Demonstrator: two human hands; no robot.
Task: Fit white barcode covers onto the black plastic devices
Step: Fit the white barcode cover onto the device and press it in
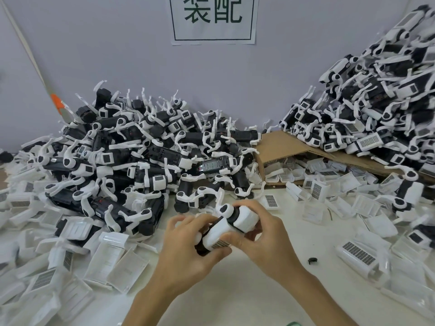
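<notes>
At six o'clock our left grip and right grip both curl round one black device just above the counter, pressing a white barcode cover onto it. It looks nearly seated. Loose covers lie at eight o'clock. Farther, at ten, a pile of uncovered devices waits. At two, the covered heap suggests we're roughly halfway.

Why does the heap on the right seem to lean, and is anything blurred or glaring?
Head view: the wide-angle lens bends the edges, so the right heap tilts inward; light is soft and even, faint shadows on the table below the left hand and right hand, no harsh glare; the held device looks sharp, while loose white covers in the bottom-left corner smear.
</notes>
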